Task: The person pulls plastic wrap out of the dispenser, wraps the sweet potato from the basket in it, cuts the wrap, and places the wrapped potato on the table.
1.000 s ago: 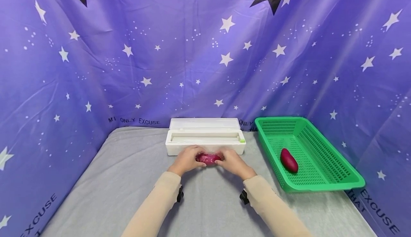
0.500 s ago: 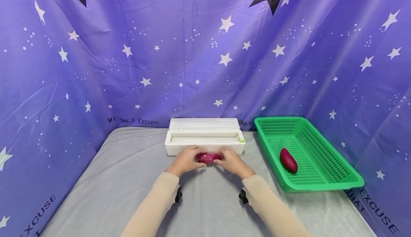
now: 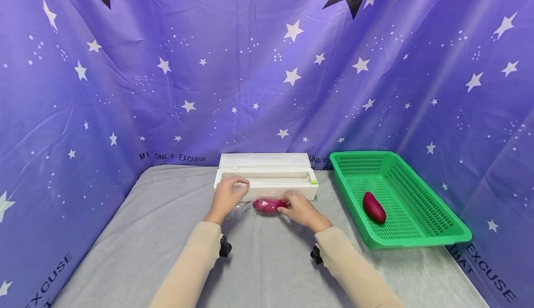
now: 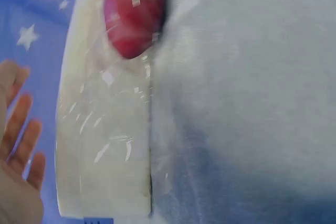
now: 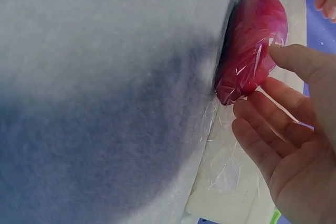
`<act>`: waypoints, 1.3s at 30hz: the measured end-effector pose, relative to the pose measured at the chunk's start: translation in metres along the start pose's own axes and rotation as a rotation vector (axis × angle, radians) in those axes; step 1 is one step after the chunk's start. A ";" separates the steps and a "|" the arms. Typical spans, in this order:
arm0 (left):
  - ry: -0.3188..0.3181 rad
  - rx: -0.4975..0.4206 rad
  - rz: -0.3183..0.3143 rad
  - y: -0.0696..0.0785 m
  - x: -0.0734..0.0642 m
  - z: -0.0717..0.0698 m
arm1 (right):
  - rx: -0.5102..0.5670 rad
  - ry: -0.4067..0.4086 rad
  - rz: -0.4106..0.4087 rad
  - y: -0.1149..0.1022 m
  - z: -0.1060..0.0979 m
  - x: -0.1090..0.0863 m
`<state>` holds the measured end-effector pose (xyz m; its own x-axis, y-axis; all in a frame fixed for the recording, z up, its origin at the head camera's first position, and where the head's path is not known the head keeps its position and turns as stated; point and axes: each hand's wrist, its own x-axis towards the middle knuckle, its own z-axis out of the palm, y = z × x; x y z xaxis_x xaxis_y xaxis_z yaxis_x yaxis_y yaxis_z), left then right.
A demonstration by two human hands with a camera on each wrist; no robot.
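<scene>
A red-purple sweet potato (image 3: 266,205), wrapped in clear cling film (image 3: 242,207), lies on the grey cloth just in front of the white cling film box. My right hand (image 3: 301,209) holds its right end; in the right wrist view the thumb (image 5: 294,60) presses on top and the fingers curl against the end. Loose film sticks out past the sweet potato's left end. Raised to the left of it, my left hand (image 3: 227,197) is off the sweet potato, fingers relaxed with nothing visible in them, over the box's front left corner.
The white box (image 3: 288,192) stands with its lid (image 3: 264,160) up, a roll inside and a green slider (image 3: 314,182) at its right end. To the right, a green basket (image 3: 410,243) holds another sweet potato (image 3: 374,207). A purple star-print curtain (image 3: 233,80) hangs behind.
My left hand has let go of the wrapped sweet potato and moved left and up, uncovering its left end and the loose film. The right hand has stayed in place.
</scene>
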<state>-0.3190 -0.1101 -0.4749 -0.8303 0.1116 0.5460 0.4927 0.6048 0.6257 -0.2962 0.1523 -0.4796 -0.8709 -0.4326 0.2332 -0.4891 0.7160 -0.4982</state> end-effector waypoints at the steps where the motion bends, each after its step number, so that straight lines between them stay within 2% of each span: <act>1: 0.049 -0.020 -0.038 -0.003 0.001 -0.003 | -0.002 0.000 -0.001 0.000 0.000 0.000; 3: 0.133 -0.053 -0.113 -0.007 0.003 -0.008 | -0.002 -0.001 -0.004 -0.001 0.000 0.000; 6: 0.175 -0.065 -0.252 -0.013 0.004 -0.016 | 0.005 -0.005 -0.009 -0.002 0.000 0.000; 10: 0.126 -0.083 -0.396 -0.021 0.002 -0.022 | 0.018 -0.008 -0.007 -0.002 0.000 0.000; 14: 0.048 -0.089 -0.465 -0.025 0.000 -0.024 | 0.010 -0.003 -0.012 -0.003 0.000 0.001; 16: 0.024 -0.089 -0.484 -0.026 0.000 -0.025 | 0.003 -0.002 -0.018 -0.003 0.000 0.001; 23: -0.008 -0.078 -0.482 -0.032 -0.004 -0.026 | -0.010 0.000 -0.026 -0.004 -0.001 0.001; 30: -0.068 -0.149 -0.452 -0.041 -0.008 -0.030 | -0.027 0.008 -0.018 -0.006 -0.003 -0.001; 34: -0.115 -0.179 -0.474 -0.043 -0.008 -0.032 | -0.014 0.010 -0.014 -0.006 -0.003 -0.001; 39: -0.124 -0.197 -0.486 -0.043 -0.008 -0.033 | -0.013 0.037 -0.007 -0.003 -0.005 0.001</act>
<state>-0.3251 -0.1633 -0.4881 -0.9934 -0.0451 0.1054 0.0739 0.4520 0.8890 -0.2960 0.1527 -0.4741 -0.8687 -0.4168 0.2677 -0.4953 0.7201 -0.4859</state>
